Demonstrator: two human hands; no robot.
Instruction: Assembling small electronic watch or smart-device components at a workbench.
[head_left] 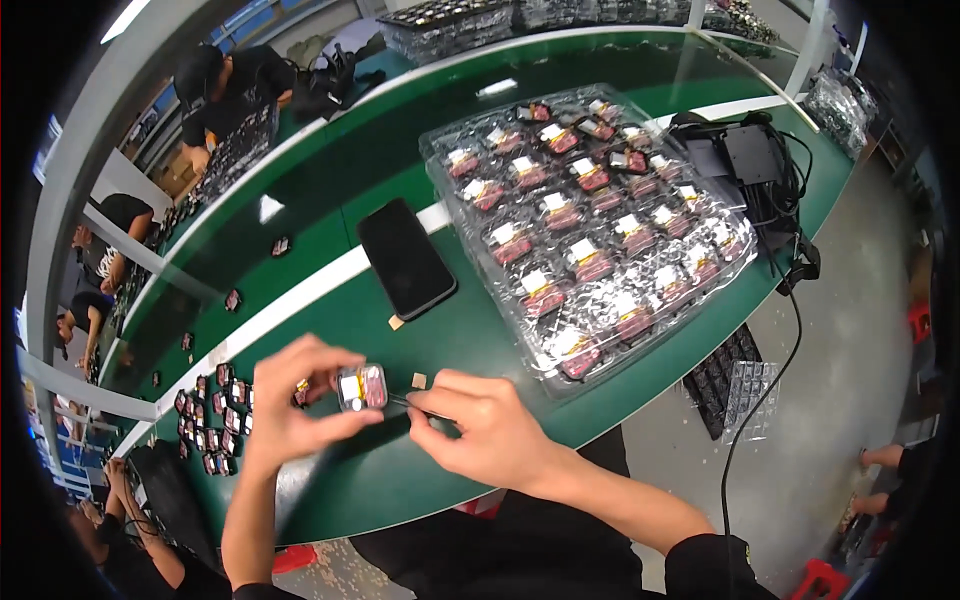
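My left hand (290,400) pinches a small rounded electronic module (362,388) by its edges, above the green table. A white patch, a yellow strip and a dark red part show on its face. My right hand (485,425) is closed round a pair of thin dark tweezers (398,399), whose tip is at the module's right side. Whether the tip touches the module, I cannot tell. Just past the right fingers lies a small tan square (418,380). Beside the left hand, several similar modules (215,415) stand grouped on the table.
A clear plastic tray (535,345) full of modules lies at the right. Left of it is a black phone (405,260). A black box with cables (750,155) sits at the far right. Beyond a white strip, a green belt (330,185) carries scattered modules. Other people work at the left.
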